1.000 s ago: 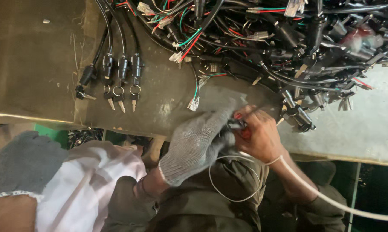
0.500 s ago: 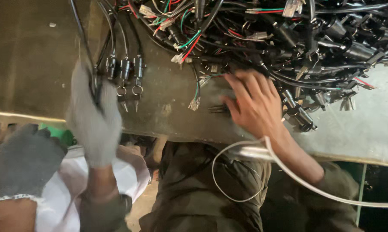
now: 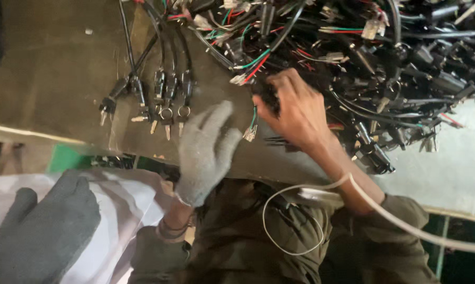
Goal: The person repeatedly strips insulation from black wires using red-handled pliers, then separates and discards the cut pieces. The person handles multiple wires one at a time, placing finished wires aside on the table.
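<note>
My left hand (image 3: 206, 150), in a grey knit glove, hovers flat over the near edge of the brown table (image 3: 53, 79) and holds nothing. To its left lies a row of black key switches (image 3: 161, 97) on black leads, keys pointing toward me. My bare right hand (image 3: 298, 113) reaches into the big tangle of black switches and coloured wires (image 3: 385, 63). Its fingers are curled on a black wired switch (image 3: 269, 97) at the pile's near-left edge. A loose green-and-white wire end (image 3: 250, 129) hangs between my two hands.
Another person's dark grey gloved hand (image 3: 40, 231) and white sleeve (image 3: 127, 200) sit at the lower left. A white cable (image 3: 406, 226) loops across my right forearm and lap. A pale surface (image 3: 448, 179) adjoins the table on the right.
My hands were together at the table edge. The left hand went to the row of key switches and has come back to the middle empty. The right hand has moved up into the pile.
</note>
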{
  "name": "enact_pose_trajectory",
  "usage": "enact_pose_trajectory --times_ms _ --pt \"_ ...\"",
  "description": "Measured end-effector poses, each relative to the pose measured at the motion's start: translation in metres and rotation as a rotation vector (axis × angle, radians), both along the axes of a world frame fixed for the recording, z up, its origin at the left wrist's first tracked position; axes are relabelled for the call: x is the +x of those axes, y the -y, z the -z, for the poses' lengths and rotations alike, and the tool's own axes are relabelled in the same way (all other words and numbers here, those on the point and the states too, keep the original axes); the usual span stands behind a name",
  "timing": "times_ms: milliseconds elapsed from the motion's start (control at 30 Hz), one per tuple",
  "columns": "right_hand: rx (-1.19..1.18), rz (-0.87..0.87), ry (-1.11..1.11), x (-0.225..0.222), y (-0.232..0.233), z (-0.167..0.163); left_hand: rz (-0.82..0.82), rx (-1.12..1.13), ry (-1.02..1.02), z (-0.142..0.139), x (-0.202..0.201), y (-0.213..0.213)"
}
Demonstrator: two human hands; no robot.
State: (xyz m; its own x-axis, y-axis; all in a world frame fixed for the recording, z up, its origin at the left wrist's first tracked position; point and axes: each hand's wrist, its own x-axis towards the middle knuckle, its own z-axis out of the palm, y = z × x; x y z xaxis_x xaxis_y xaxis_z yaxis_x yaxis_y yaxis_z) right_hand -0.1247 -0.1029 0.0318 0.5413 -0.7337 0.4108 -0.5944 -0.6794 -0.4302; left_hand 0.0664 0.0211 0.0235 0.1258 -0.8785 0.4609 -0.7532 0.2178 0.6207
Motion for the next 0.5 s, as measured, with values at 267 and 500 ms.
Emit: enact_pose_trajectory --times_ms 267,500 --pt "-0.031 -0.264 0.025 -0.006 -0.057 -0.007 0.224 0.144 -0.936 0.001 -0.035 -0.006" --pt "0.017 -0.063 -0.338 -0.074 -0.056 -0.003 0.033 0.123 -0.929 0.012 -0.010 -0.019"
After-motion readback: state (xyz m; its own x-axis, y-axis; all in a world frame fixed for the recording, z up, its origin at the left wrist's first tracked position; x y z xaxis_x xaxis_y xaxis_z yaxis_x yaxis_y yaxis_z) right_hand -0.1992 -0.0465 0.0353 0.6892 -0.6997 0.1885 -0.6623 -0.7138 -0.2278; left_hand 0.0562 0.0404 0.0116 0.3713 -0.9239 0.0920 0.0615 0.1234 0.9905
